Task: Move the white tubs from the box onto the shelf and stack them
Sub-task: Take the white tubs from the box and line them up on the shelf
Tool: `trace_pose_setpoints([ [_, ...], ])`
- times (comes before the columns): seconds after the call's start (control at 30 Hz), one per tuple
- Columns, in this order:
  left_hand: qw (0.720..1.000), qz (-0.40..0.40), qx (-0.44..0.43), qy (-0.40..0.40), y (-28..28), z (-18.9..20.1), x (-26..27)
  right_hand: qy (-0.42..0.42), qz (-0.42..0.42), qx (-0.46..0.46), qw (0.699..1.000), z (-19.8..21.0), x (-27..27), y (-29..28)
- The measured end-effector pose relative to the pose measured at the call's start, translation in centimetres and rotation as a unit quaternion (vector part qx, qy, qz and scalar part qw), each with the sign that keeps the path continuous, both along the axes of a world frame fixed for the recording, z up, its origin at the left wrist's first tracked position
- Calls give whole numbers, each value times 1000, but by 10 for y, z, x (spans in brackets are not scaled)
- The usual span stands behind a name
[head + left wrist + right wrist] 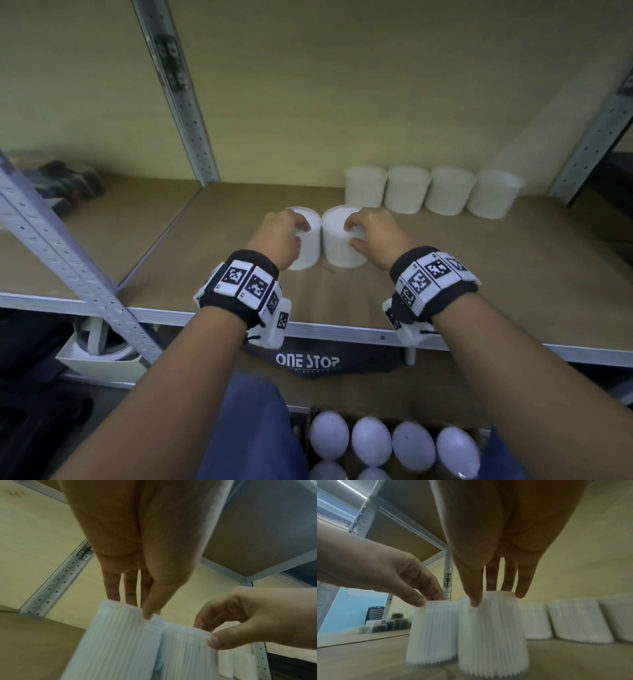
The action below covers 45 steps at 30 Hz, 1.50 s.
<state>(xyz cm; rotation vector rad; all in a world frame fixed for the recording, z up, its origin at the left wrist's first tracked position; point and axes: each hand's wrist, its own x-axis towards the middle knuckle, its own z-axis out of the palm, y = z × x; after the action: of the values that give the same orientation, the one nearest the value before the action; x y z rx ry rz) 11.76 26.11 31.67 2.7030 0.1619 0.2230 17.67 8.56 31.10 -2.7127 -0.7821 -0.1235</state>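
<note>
Two upright tubs (310, 240), axes vertical

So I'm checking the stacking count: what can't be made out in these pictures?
- Box, head view: cut off by the bottom edge, so the tubs left uncounted.
- Left tub and right tub, head view: the left hand and right hand cover their tops.
- Back row: blurred in the right wrist view, cut off at the edge.
</note>
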Motion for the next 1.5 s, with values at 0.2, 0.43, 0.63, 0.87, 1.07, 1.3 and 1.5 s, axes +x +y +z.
trace_pose_setpoints([
  [0.2,1000,23,-9,-10,23,-6,28,-34,12,-75,997,6,26,27],
  [0.43,999,32,-15,-33,47,-15,65,-38,23,-112,993,6,61,55],
  [0.63,998,37,-18,-50,69,-21,98,-46,25,-101,993,2,89,72],
  [0.87,998,26,-7,-60,85,-24,133,-72,32,-141,987,-3,117,90],
  [1.07,997,35,-16,-66,88,-27,159,-74,23,-134,988,-5,135,95],
  [1.3,997,34,-26,-68,82,-29,175,-67,4,-117,991,-12,141,94],
  [1.5,999,12,-19,-43,79,-21,159,-21,8,-89,996,-10,129,84],
])
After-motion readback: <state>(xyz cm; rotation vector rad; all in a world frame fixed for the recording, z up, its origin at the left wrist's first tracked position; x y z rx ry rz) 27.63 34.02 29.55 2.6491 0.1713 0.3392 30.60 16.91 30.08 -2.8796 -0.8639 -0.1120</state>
